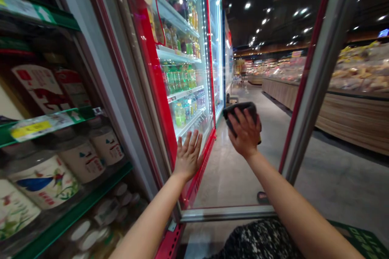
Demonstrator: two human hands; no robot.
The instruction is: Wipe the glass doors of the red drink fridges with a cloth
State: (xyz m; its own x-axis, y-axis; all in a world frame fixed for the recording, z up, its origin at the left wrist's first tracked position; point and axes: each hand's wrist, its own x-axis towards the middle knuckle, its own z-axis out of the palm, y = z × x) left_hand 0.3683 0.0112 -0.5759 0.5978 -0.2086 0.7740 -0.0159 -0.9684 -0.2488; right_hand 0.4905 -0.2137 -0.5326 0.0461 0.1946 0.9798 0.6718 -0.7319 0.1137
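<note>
Open floor (275, 129) runs between the wooden counter (349, 115) and the drinks fridge (182, 53). Metal edges frame the glass door (226, 213); against its pane, the left hand (188, 157) spreads flat, the right hand (245, 131), fingers slightly apart, covers a dark cloth (251, 108) mid-pane.

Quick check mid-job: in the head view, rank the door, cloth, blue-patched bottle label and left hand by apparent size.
1. Door
2. Blue-patched label
Unranked, smaller: cloth and left hand look alike; fingers partly cover the cloth.
</note>
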